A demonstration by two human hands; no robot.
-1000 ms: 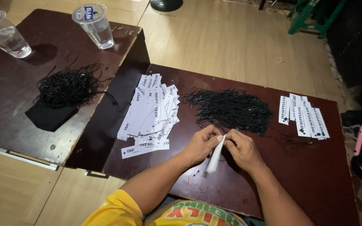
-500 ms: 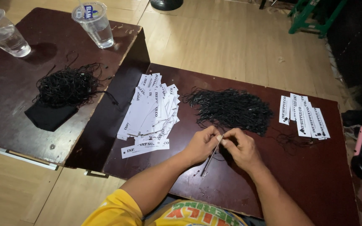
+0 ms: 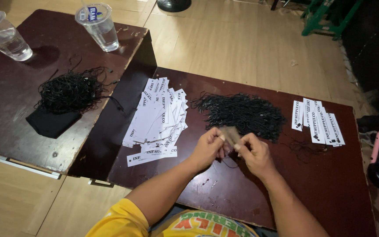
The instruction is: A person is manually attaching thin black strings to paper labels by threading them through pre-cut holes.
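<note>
Both hands are meeting over the middle of the dark wooden table (image 3: 330,184), pinching a small paper tag (image 3: 230,134) between them. The left hand (image 3: 209,148) is closing thumb and fingertips on the tag's near edge while the right hand (image 3: 254,153) is gripping the other side, fingers curled tight, so the tag is sitting up off the table where both can work on it. It's blurred mid-motion (hard to tell which face is showing). A thin black string (image 3: 229,163) is dangling just below the hands, though I can't tell which fingers are holding it.

The pile of black strings (image 3: 242,113) is lying right behind the hands, easy to reach. A fanned heap of white tags (image 3: 156,117) is spreading out to the left, and a smaller neat row of tags (image 3: 317,120) is lying to the right, probably kept apart on purpose.
</note>
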